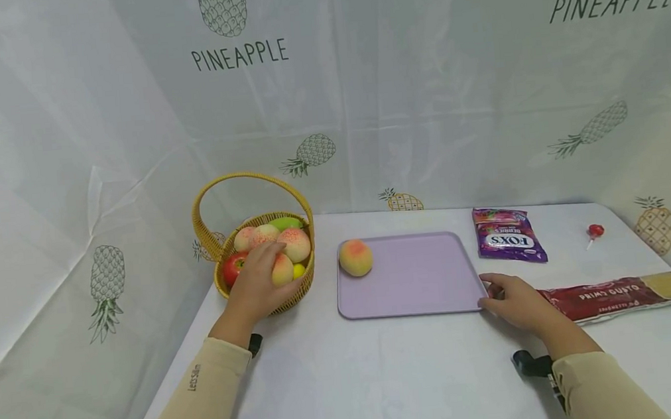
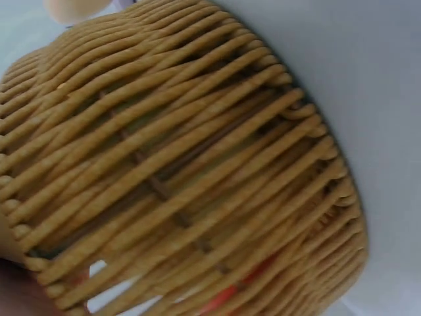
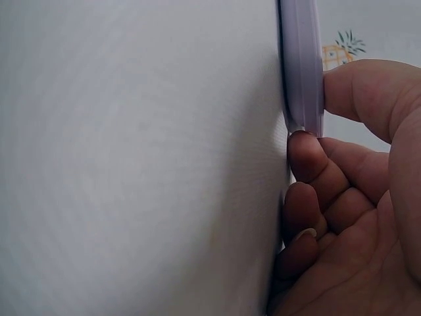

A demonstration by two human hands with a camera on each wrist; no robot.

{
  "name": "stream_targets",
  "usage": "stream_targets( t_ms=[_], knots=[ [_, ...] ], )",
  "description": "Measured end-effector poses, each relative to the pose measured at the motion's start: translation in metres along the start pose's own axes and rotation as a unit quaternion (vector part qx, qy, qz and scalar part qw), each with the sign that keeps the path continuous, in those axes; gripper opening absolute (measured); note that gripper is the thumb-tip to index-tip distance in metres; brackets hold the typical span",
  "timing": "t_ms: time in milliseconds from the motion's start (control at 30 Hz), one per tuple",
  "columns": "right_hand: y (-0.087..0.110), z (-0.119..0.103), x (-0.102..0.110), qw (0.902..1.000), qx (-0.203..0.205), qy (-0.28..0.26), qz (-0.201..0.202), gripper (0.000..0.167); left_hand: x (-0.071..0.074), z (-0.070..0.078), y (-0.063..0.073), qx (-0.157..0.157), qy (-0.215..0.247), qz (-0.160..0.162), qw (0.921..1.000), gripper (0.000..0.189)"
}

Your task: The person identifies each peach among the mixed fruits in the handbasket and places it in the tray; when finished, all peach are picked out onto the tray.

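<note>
At the left, a woven basket [image 1: 248, 175] with a tall handle holds several peaches, a red tomato-like fruit [image 1: 233, 267] and a yellow fruit [image 1: 298, 270]. Reaching over its near rim, my left hand [image 1: 253, 284] has thumb and fingers around a peach [image 1: 281, 271]. The left wrist view is filled by the basket's wicker side [image 2: 171, 151], which hides the fingertips. My right hand [image 1: 517, 303] grips the near right corner of a lilac tray [image 1: 416, 275], thumb against the rim [image 3: 302, 72] and fingers curled at its edge. Another peach [image 1: 356, 258] sits on the tray's left end.
Right of the tray lies a purple Fox's candy bag [image 1: 508, 237]. A red lollipop [image 1: 596, 232] is farther right. A red spaghetti packet [image 1: 624, 295] lies beside my right wrist. A pineapple-print sheet [image 1: 362, 101] hangs behind the white table [image 1: 350, 381].
</note>
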State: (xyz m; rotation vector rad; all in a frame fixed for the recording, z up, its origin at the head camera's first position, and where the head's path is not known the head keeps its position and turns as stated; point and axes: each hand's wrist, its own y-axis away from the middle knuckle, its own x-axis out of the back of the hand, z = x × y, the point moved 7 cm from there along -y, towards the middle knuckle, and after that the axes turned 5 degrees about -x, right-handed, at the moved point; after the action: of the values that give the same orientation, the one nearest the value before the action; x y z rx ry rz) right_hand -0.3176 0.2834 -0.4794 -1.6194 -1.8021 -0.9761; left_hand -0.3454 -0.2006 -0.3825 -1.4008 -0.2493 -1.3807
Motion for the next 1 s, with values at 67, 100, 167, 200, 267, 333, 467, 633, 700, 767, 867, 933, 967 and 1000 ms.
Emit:
stream_targets(
  t_ms=[67,100,167,200,267,333,467,633,700,767,867,933,967,1000],
  knots=[
    [0.000,0.000,0.000,1.0000,-0.001,-0.001,0.001,0.067,-0.001,-0.003,0.001,0.006,0.003,-0.001,1.0000,0.075],
    [0.000,0.000,0.000,1.0000,0.000,-0.001,0.000,0.067,-0.002,-0.005,0.001,0.009,0.002,-0.003,1.0000,0.075],
    [0.000,-0.001,0.001,1.0000,0.003,0.000,0.001,0.067,-0.003,-0.007,0.002,0.015,0.002,-0.006,0.9999,0.076],
    [0.001,-0.001,0.001,1.0000,0.005,0.000,0.002,0.066,-0.003,-0.007,0.003,0.018,0.002,-0.008,0.9998,0.077],
    [0.001,-0.003,0.002,0.9999,0.011,0.001,0.003,0.065,-0.003,-0.008,0.004,0.025,0.002,-0.009,0.9996,0.079],
    [0.002,-0.004,0.002,0.9999,0.015,0.002,0.004,0.065,-0.004,-0.010,0.005,0.034,0.004,-0.012,0.9993,0.081],
    [0.001,-0.003,0.002,0.9999,0.014,0.002,0.001,0.066,-0.005,-0.013,0.006,0.053,0.006,-0.017,0.9984,0.082],
    [0.000,-0.001,0.001,0.9999,0.009,0.004,-0.002,0.067,-0.006,-0.015,0.008,0.065,0.008,-0.019,0.9977,0.084],
    [0.000,-0.001,0.001,1.0000,0.007,0.005,-0.005,0.068,-0.006,-0.016,0.008,0.068,0.008,-0.020,0.9974,0.084],
    [-0.001,-0.001,0.001,1.0000,0.003,0.004,-0.005,0.068,-0.006,-0.016,0.008,0.073,0.009,-0.021,0.9971,0.085],
    [0.000,-0.001,0.001,1.0000,0.004,0.003,-0.005,0.068,-0.007,-0.017,0.008,0.074,0.013,-0.021,0.9969,0.085],
    [0.001,-0.002,0.001,1.0000,0.006,0.002,-0.003,0.067,-0.007,-0.017,0.008,0.075,0.014,-0.019,0.9969,0.084],
    [0.001,-0.002,0.001,1.0000,0.007,0.002,-0.002,0.067,-0.008,-0.018,0.008,0.075,0.015,-0.019,0.9969,0.083],
    [0.001,-0.002,0.001,1.0000,0.008,0.001,-0.001,0.067,-0.008,-0.018,0.008,0.074,0.014,-0.018,0.9970,0.082]
  ],
)
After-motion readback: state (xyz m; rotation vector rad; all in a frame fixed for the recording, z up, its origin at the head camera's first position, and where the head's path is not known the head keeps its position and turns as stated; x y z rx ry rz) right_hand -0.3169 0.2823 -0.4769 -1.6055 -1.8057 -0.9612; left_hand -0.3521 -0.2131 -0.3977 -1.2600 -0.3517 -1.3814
